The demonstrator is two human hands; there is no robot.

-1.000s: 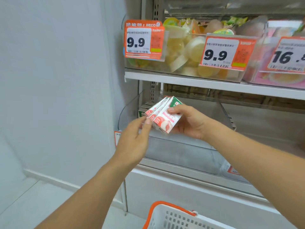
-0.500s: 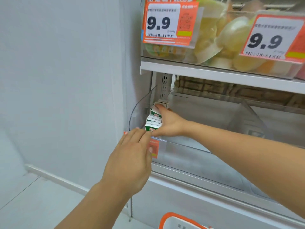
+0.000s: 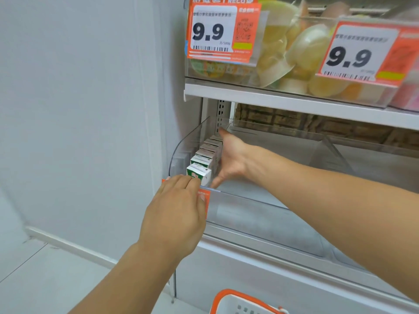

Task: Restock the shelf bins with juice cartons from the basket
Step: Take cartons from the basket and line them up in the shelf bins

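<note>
Clear bin [image 3: 190,141]: cartons [image 3: 205,159] upright, front-to-back

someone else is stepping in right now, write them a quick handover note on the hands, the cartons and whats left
Left hand: fingers straight, tips touching the front carton, at the bin's front edge.
Right hand: open and flat against the right side of the row, inside the bin.
Juice cartons: one upright row along the left wall of the clear bin; the hands hold none.
Basket: on the floor below, only its rim shows; contents unseen.
Done: one row placed.
Left: the bin's right part is bare; likely fetch more cartons.
</note>
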